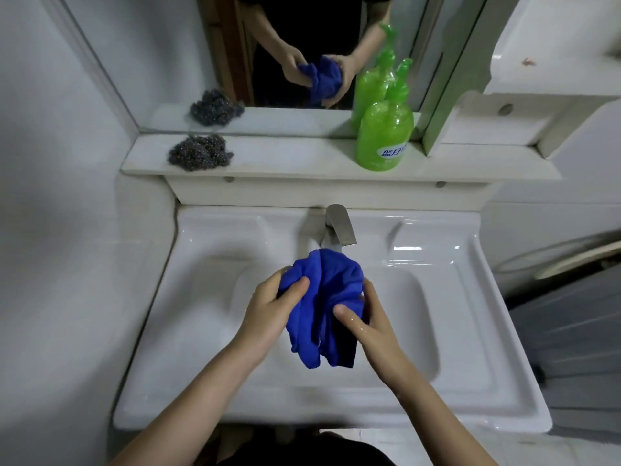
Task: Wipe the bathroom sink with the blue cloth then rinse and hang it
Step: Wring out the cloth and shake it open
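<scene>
A bunched blue cloth [324, 304] hangs over the basin of the white sink [188, 331], just in front of the metal faucet [339, 227]. My left hand [268, 311] grips the cloth's left side and my right hand [366, 321] grips its right side, both wet. The lower end of the cloth dangles free above the basin. I cannot make out any water running from the faucet. The cloth hides the drain.
A white shelf [289, 163] behind the sink carries a steel-wool scrubber [200, 153] on the left and a green soap bottle [384, 132] on the right. A mirror [168, 45] stands above it. A white wall is at the left, another fixture at the right.
</scene>
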A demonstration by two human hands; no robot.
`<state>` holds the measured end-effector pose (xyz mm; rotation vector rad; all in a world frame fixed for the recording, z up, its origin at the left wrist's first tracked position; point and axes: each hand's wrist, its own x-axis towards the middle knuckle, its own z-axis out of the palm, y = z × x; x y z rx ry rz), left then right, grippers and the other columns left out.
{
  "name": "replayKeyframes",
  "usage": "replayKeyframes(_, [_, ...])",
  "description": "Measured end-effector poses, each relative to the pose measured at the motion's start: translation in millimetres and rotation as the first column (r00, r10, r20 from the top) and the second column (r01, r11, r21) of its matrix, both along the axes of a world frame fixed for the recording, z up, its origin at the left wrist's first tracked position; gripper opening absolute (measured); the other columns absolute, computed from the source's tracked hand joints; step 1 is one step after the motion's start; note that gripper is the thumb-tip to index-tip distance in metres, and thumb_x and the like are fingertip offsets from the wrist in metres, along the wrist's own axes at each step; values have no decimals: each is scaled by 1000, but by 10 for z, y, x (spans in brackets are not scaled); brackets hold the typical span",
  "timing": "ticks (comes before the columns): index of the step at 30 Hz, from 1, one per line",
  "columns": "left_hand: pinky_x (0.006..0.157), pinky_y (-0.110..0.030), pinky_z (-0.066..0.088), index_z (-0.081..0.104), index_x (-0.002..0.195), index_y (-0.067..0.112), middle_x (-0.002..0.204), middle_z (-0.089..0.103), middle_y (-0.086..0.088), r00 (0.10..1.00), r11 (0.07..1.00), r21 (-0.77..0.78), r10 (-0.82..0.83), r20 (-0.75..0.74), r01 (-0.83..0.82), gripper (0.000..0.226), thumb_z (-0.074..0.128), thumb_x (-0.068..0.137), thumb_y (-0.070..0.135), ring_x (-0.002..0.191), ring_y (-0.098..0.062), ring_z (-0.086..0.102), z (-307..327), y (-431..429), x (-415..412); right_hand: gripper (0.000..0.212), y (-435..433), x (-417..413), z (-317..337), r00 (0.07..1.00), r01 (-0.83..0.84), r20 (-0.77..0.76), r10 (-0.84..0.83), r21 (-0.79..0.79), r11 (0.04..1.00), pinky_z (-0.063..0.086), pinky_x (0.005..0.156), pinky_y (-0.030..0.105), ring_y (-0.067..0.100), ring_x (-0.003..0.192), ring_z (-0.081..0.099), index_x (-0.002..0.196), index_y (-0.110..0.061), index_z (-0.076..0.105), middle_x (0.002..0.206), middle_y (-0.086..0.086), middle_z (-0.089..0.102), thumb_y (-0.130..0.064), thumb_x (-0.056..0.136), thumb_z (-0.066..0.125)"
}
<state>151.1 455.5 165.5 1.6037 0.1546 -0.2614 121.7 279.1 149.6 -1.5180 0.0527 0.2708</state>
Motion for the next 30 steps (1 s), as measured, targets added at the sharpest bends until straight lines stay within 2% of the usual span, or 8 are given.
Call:
replayKeyframes(5, [77, -34, 52, 68, 94, 14, 91, 72, -8, 989, 998, 22, -56, 135, 53, 17, 59, 91, 28, 85, -24, 67, 304, 110, 158, 20, 59, 232, 281, 990, 97, 99, -103, 59, 993, 45, 62, 30, 17, 68, 56, 96, -7, 63, 75, 7, 61, -26, 98, 58])
replayKeyframes(8, [67, -20, 49, 67, 93, 12, 83, 69, 4, 987, 999, 18, -48, 154, 46, 15, 59, 96, 25, 78, -11, 64, 401, 277, 248, 15, -9, 350, 329, 953, 250, 174, -248, 13, 968, 47, 71, 36, 17, 78, 55, 96, -3, 66, 82, 14, 62, -15, 98, 57])
replayKeyframes(12, [74, -30, 53, 69, 100, 12, 95, 74, -6, 986, 990, 9, 138, 97, -139, 15, 57, 97, 21, 90, -19, 70, 225, 663, 354, 15, -253, 395, 362, 925, 333, 239, -295, -134, 934, 45, 63, 17, 3, 68, 55, 91, -12, 68, 72, -12, 64, -9, 97, 55])
replayKeyframes(17, [72, -30, 56, 71, 99, 24, 95, 76, 2, 993, 983, 142, 114, 30, -117, 12, 59, 96, 21, 93, -18, 71, -58, 986, 399, 20, -392, 486, 436, 969, 213, 190, -160, -303, 929, 40, 52, 11, -1, 56, 51, 81, -16, 68, 59, -16, 60, -7, 95, 57])
replayKeyframes(21, [71, -27, 51, 68, 96, 22, 92, 72, 1, 995, 952, 291, 94, 29, -99, 7, 62, 94, 20, 92, -23, 68, -217, 1027, 483, 28, -278, 519, 525, 983, 164, 106, -149, -146, 976, 41, 54, 21, 12, 58, 53, 68, -13, 67, 60, -4, 59, -10, 95, 59])
replayKeyframes(25, [86, -23, 43, 60, 114, 24, 113, 56, 6, 984, 806, 579, 27, 176, -125, 30, 70, 85, 23, 102, -14, 56, -166, 872, 450, 26, 0, 585, 450, 998, 61, -12, -62, -52, 997, 35, 58, 36, 27, 67, 45, 86, 11, 61, 71, 15, 50, -13, 94, 63])
replayKeyframes(28, [74, -9, 46, 67, 91, 23, 93, 68, 6, 967, 928, 368, -48, 251, -49, 12, 72, 83, 15, 87, -11, 64, 147, 533, 302, 27, 217, 608, 391, 996, 61, -58, -61, -8, 998, 44, 56, 32, 28, 68, 54, 94, 13, 63, 75, 18, 57, -13, 93, 64])
replayKeyframes(30, [72, -12, 48, 67, 85, 27, 88, 68, 6, 957, 960, 270, -146, 251, 76, 11, 75, 77, 26, 84, -11, 64, 231, 319, 186, 31, 305, 598, 332, 995, 84, -58, -82, 36, 996, 50, 61, 35, 30, 70, 57, 94, 16, 60, 75, 20, 58, -14, 93, 65])
